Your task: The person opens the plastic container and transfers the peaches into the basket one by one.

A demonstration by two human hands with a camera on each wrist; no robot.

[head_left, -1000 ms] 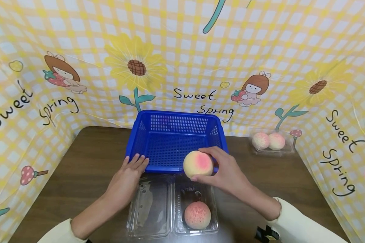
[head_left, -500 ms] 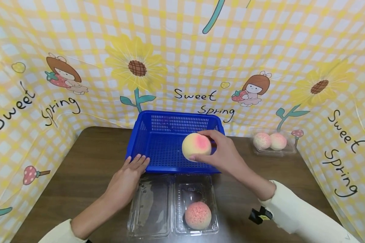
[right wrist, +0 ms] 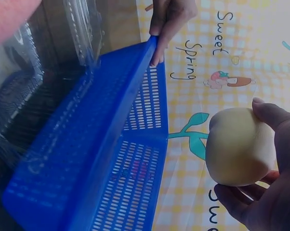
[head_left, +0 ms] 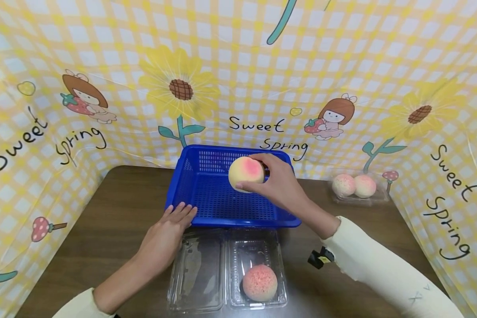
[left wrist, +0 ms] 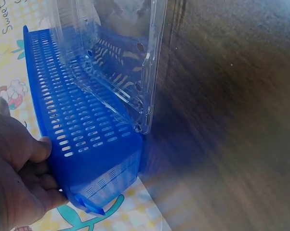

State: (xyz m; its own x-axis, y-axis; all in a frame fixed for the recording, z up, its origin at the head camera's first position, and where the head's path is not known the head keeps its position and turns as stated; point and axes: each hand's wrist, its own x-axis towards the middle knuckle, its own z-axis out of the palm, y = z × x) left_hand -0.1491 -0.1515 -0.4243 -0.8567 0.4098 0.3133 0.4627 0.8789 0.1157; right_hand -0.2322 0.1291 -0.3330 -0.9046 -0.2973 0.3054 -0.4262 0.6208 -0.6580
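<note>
My right hand (head_left: 278, 181) holds a pale yellow toy peach (head_left: 240, 174) with a pink blush, thumb on the near side and fingers behind. The peach is over the blue plastic basket (head_left: 238, 222); the right wrist view shows its pale side (right wrist: 236, 149) above the rim. At the basket's near left corner my left hand (head_left: 164, 236) grips the rim, its thumb against the outer wall in the left wrist view. In front of the basket lies an open clear clamshell box (head_left: 196, 274), with one speckled pink peach (head_left: 260, 282) in its right half.
A second clear box (head_left: 377, 194) holding two pinkish peaches (head_left: 343, 184) stands at the back right of the brown wooden table (head_left: 115, 203). Yellow checked cloth (head_left: 238, 79) walls off the back and both sides.
My right hand has carried the peach away from me and slightly left, from the basket's near rim to over its far part. My left hand has stayed at the corner.
</note>
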